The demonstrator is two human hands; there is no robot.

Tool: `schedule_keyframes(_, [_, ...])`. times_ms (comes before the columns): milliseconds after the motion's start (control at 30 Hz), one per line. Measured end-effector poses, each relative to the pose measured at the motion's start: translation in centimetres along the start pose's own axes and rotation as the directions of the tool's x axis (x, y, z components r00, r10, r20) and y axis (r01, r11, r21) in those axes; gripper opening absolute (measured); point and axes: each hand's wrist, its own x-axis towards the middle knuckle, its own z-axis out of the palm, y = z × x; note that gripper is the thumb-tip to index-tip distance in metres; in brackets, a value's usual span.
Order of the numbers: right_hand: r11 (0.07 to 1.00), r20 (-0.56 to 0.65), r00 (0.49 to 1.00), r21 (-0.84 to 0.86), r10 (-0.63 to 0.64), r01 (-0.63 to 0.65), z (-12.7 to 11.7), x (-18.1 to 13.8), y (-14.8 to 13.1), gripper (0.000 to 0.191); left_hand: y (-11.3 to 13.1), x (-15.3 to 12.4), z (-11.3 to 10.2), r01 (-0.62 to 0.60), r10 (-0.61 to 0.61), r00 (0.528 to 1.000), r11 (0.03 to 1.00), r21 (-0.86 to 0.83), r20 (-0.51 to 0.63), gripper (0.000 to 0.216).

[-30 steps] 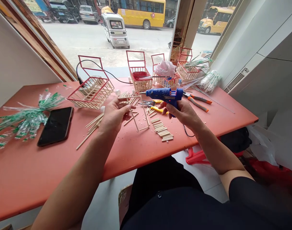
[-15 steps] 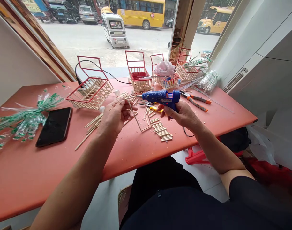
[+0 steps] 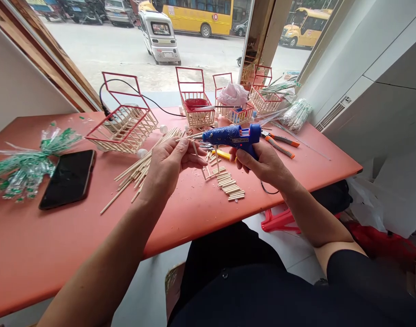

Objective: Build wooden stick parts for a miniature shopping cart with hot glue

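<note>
My right hand [image 3: 252,156] is wrapped round the grip of a blue hot glue gun [image 3: 224,136], whose nozzle points left. A small red light glows on its body. My left hand [image 3: 172,161] pinches a thin wooden stick frame [image 3: 208,176] near its upper end, and the nozzle tip is at those fingertips. Part of the frame is hidden behind my left fingers. Short cut sticks [image 3: 230,184] lie in a row below the gun. Longer wooden sticks [image 3: 129,175] are piled beside my left wrist. Yellow-handled cutters [image 3: 220,154] lie partly covered behind the frame.
Small red-trimmed stick carts [image 3: 126,127] stand along the back of the red table [image 3: 180,227]. A black phone [image 3: 68,179] and green-and-clear plastic wrappers [image 3: 40,159] lie at left. Orange-handled pliers [image 3: 281,141] lie at right. Bundled glue sticks or wrapped sticks [image 3: 296,113] sit behind them.
My left hand and the stick frame have shifted slightly right and up relative to the table. The glue gun stays with its nozzle at my left fingertips. The camera view has turned slightly.
</note>
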Motion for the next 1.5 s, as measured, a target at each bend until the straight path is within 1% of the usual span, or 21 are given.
schedule_keyframes(100, [1.0, -0.012, 1.0, -0.009, -0.011, 0.011, -0.07, -0.32, -0.29, 0.059, 0.22, -0.21, 0.21, -0.011, 0.01, 1.0, 0.999, 0.034, 0.007, 0.03])
schedule_keyframes(233, [0.997, -0.037, 0.998, -0.055, 0.045, -0.047, -0.28, -0.64, -0.13, 0.062, 0.21, -0.37, 0.34, 0.0, 0.001, 1.0, 0.998, 0.068, -0.007, 0.033])
schedule_keyframes(300, [0.996, -0.041, 0.997, -0.066, 0.061, -0.064, -0.34, -0.72, -0.09, 0.063, 0.04, -0.43, 0.32, -0.013, 0.013, 1.0, 0.998, 0.064, 0.005, 0.032])
schedule_keyframes(400, [0.994, -0.043, 0.997, -0.087, 0.057, -0.061, -0.33, -0.76, -0.22, 0.065, -0.21, -0.5, 0.26, -0.037, 0.036, 0.999, 0.998, 0.052, 0.026, 0.031])
schedule_keyframes(600, [0.992, -0.045, 0.998, -0.117, 0.037, -0.042, -0.19, -0.68, -0.44, 0.061, -0.19, -0.6, 0.3, 0.006, -0.006, 1.0, 0.999, 0.047, 0.006, 0.031])
schedule_keyframes(867, [0.988, -0.064, 0.998, -0.149, 0.023, -0.033, -0.15, -0.61, -0.41, 0.059, -0.21, -0.61, 0.23, -0.04, 0.037, 0.998, 0.998, 0.057, 0.041, 0.031])
schedule_keyframes(1167, [0.981, -0.062, 0.998, -0.19, 0.02, -0.032, -0.23, -0.56, -0.27, 0.06, -0.36, -0.54, 0.11, -0.055, 0.053, 0.997, 0.998, 0.036, 0.053, 0.031])
schedule_keyframes(1333, [0.98, -0.052, 0.998, -0.193, 0.027, -0.037, -0.27, -0.56, -0.34, 0.06, -0.49, -0.57, 0.0, -0.036, 0.034, 0.998, 0.999, 0.039, 0.055, 0.03])
schedule_keyframes(1500, [0.978, -0.055, 0.998, -0.206, 0.025, -0.036, -0.22, -0.64, -0.34, 0.057, -0.38, -0.58, 0.11, -0.042, 0.04, 0.998, 0.999, 0.03, 0.057, 0.028])
